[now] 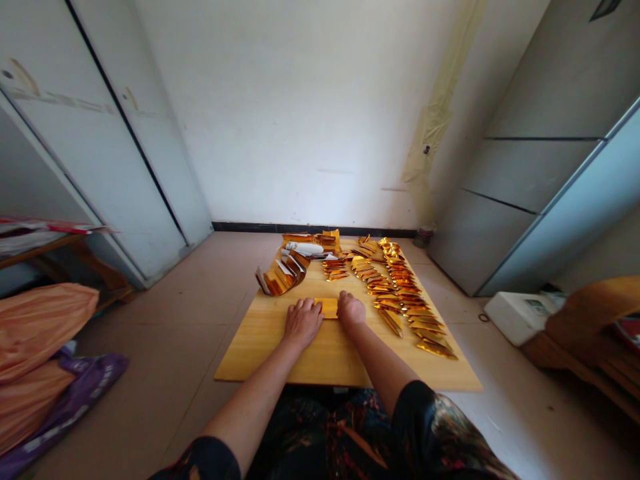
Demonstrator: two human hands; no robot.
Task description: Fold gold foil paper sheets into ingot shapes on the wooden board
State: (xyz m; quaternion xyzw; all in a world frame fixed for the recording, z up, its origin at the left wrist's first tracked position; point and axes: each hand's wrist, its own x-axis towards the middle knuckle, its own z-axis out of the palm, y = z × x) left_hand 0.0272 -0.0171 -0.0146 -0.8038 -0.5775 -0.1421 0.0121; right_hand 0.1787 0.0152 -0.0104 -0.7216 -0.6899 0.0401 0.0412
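A flat sheet of gold foil paper [329,308] lies on the wooden board between my hands. My left hand [303,323] rests palm down at its left end, fingers bent and thumb side against the sheet, holding it. At the right end, my right hand [352,311] is closed on the sheet's edge; its fingertips are mostly hidden. Rows of folded gold foil pieces [400,280] overlap along the board's right side. Behind my left hand, a curved stack of foil sheets [283,275] shows gold and white faces.
The wooden board [260,360] sits low before my lap. More gold sheets [327,240] and a white roll-like object [304,249] lie at its far edge. Orange bags [40,327] are on the left; a white box [517,317] and wooden furniture [590,320] stand right.
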